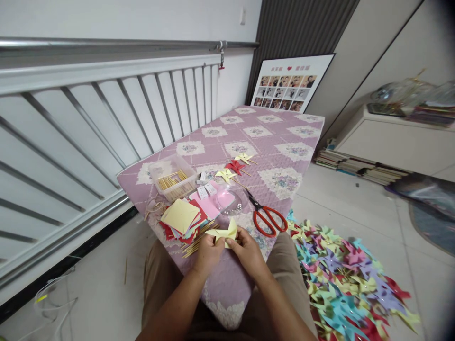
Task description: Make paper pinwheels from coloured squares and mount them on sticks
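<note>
Head view. The left hand (208, 253) and the right hand (249, 253) meet at the near edge of the bench (284, 137), above the person's lap. Both hands pinch a yellow paper (223, 233), partly folded, with points sticking out to the left and upward. The left grip is closed on the paper's left part; the right grip is closed on its right part. The paper sits just above the near bench edge, between the two hands.

Just left of the hands lies a paper stack (182, 218), yellow sheet on top, red and blue sheets below. Thin sticks (195, 244) lie under the stack's near edge, touching it. Behind the stack stands a clear box (173, 179) holding more sticks. Red scissors (267, 218) lie just right of the hands, blades pointing away. A clear bowl (230, 201) rests between the stack and the scissors. Further back lie three finished pinwheels (234, 168), two yellow and one red.

On the floor, right of the person's knee, a large pinwheel heap (348, 279) in mixed colours spreads out.
</note>
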### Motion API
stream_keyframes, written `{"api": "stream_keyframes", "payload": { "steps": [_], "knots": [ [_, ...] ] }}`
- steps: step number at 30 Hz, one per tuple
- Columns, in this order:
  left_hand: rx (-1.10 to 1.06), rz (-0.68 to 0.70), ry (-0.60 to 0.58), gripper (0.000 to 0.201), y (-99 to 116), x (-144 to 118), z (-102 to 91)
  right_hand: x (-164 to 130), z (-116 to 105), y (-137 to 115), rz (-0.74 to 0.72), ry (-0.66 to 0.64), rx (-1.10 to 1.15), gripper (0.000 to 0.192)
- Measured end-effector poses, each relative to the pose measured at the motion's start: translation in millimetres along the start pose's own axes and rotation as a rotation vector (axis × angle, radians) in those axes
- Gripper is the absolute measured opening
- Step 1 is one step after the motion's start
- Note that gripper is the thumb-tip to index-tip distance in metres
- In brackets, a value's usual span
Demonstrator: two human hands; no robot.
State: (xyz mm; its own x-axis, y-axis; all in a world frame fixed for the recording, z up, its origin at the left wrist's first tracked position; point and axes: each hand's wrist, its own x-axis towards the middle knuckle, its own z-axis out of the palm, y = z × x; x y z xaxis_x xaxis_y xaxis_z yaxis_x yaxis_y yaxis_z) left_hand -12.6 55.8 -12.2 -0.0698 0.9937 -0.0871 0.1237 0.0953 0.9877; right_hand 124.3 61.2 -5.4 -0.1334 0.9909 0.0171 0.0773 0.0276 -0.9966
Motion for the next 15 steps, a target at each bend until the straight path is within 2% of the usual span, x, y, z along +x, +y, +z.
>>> {"api": "stream_keyframes", "payload": {
  "steps": [2, 3, 8, 15],
  "knots": [
    [0.003, 0.015, 0.011, 0.020, -0.9, -0.6, 0.4, 0.0, -3.3, -2.1, -0.020, -0.040, -0.057, 0.020],
    [0.008, 0.027, 0.017, 0.019, -1.0, -0.9, 0.5, -0.1, -4.7, -2.7, -0.026, -0.047, -0.080, 0.018],
    [0.108, 0.096, 0.037, 0.014, 3.3, -3.6, 1.2, 0.0, -8.7, -2.4, -0.009, -0.079, -0.063, 0.020],
    [0.178, 0.097, 0.079, 0.013, 6.9, -8.2, 3.3, -0.2, -9.0, -2.9, 0.010, -0.067, -0.039, 0.024]
  ]
}}
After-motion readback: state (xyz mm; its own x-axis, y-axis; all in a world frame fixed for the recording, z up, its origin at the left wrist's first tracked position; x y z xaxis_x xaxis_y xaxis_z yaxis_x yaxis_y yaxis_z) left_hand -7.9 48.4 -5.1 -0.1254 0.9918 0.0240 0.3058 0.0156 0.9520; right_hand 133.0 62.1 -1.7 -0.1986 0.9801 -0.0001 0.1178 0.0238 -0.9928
